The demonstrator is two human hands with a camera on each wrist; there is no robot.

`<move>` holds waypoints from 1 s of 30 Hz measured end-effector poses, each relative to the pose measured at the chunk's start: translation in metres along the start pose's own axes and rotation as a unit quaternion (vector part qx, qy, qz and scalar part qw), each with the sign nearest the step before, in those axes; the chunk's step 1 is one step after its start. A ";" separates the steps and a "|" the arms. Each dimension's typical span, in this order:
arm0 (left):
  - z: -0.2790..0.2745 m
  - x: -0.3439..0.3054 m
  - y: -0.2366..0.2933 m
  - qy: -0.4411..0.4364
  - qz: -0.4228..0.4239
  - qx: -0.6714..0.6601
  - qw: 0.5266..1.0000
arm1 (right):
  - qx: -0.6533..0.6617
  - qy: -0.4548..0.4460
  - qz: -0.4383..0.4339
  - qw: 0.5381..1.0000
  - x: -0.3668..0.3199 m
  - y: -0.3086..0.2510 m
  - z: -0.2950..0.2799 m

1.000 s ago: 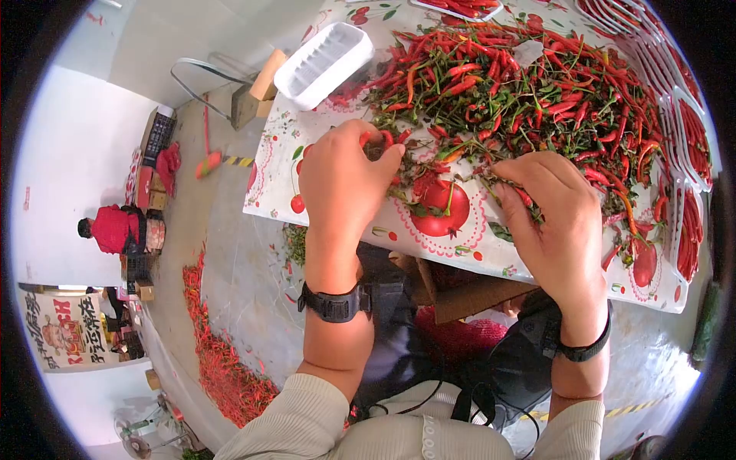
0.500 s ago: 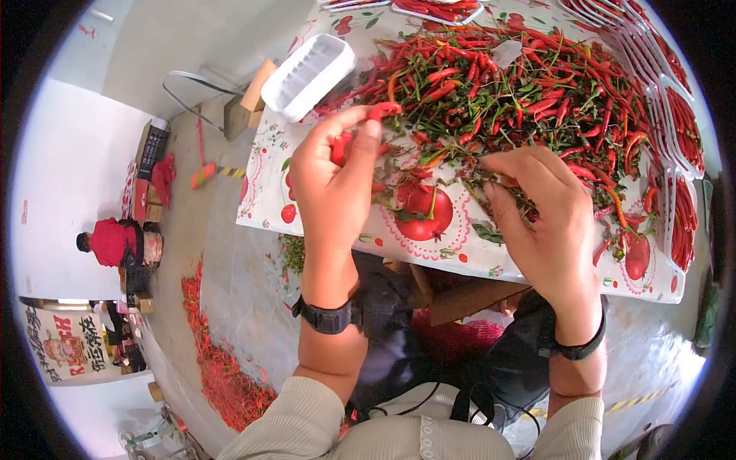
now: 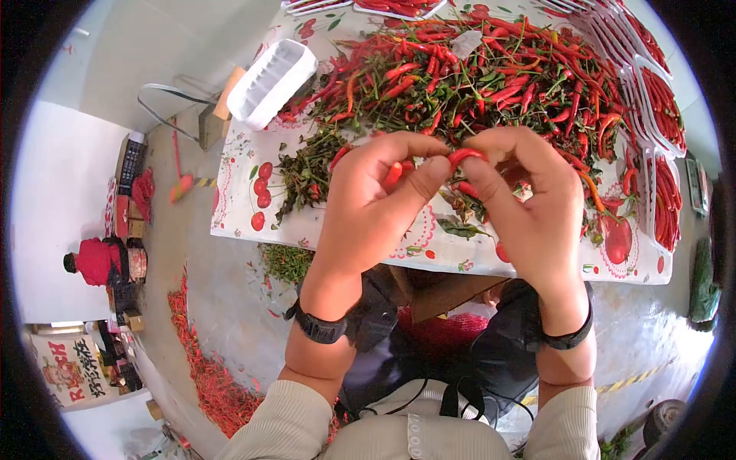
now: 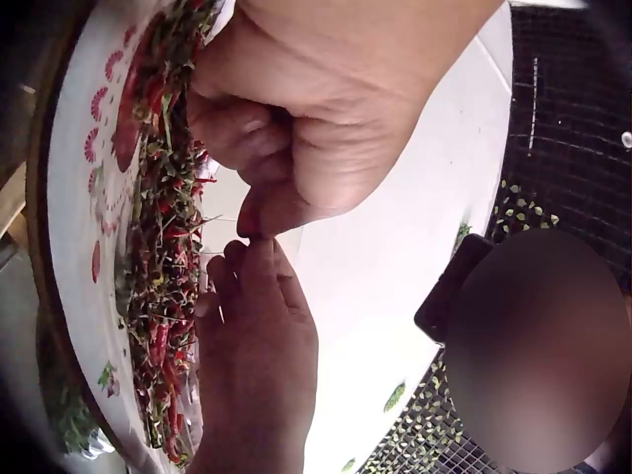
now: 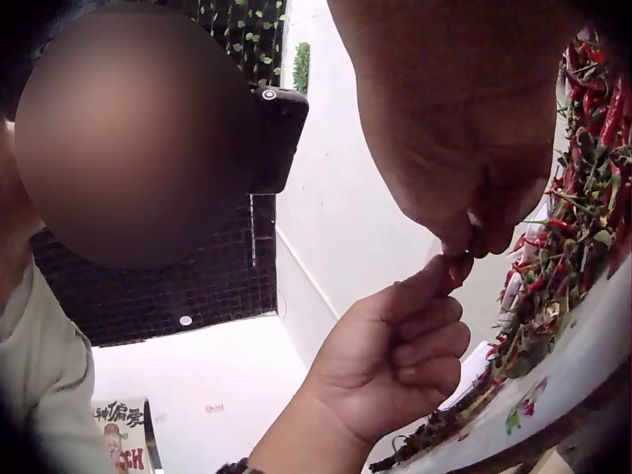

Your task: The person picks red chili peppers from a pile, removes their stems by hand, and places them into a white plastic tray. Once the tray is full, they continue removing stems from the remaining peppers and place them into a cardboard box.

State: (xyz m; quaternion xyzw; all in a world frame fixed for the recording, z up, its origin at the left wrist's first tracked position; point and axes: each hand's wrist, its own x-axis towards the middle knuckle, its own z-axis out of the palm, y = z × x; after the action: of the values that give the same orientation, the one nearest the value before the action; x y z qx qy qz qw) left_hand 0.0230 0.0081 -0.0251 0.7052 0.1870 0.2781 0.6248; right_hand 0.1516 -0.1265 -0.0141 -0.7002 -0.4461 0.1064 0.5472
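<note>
Fingertips of both hands meet over the near part of the table in the head view. A red chili pepper (image 3: 464, 156) is pinched between them. My left hand (image 3: 376, 199) also keeps other red chilies (image 3: 393, 175) in its curled fingers. My right hand (image 3: 537, 207) has thumb and forefinger at the pepper's right end. In the right wrist view, the left hand (image 5: 385, 360) pinches the small red pepper (image 5: 455, 271) from below, and the right hand (image 5: 464, 128) grips its upper end. Behind the hands spreads a pile of red chilies (image 3: 506, 88) mixed with green stems and leaves.
An empty white tray (image 3: 268, 88) stands at the table's left edge. Trays filled with chilies (image 3: 664, 199) line the right side. Withered leaves (image 3: 303, 172) lie left of my hands on the patterned tablecloth (image 3: 238, 207). More chilies (image 3: 222, 387) cover the floor at left.
My left hand has lifted a red chili and moved right. My right hand has come away from the stems and leaves to meet it at the pepper. The head view has shifted.
</note>
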 end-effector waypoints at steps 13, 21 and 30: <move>0.011 0.005 -0.002 -0.080 -0.213 -0.361 0.905 | -0.023 0.130 -0.122 0.984 -0.001 0.001 0.004; 0.017 0.012 -0.026 -0.059 -0.298 -0.502 0.810 | -0.162 0.096 -0.321 0.928 0.007 0.004 0.008; -0.007 0.007 -0.008 0.009 -0.159 -0.455 0.876 | -0.155 0.024 -0.267 0.951 0.003 -0.003 0.013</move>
State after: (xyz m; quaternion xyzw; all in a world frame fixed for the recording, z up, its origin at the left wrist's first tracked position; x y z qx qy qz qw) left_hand 0.0253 0.0190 -0.0313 0.3010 0.1545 0.2356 0.9110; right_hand 0.1433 -0.1150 -0.0152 -0.6344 -0.6144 -0.1304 0.4506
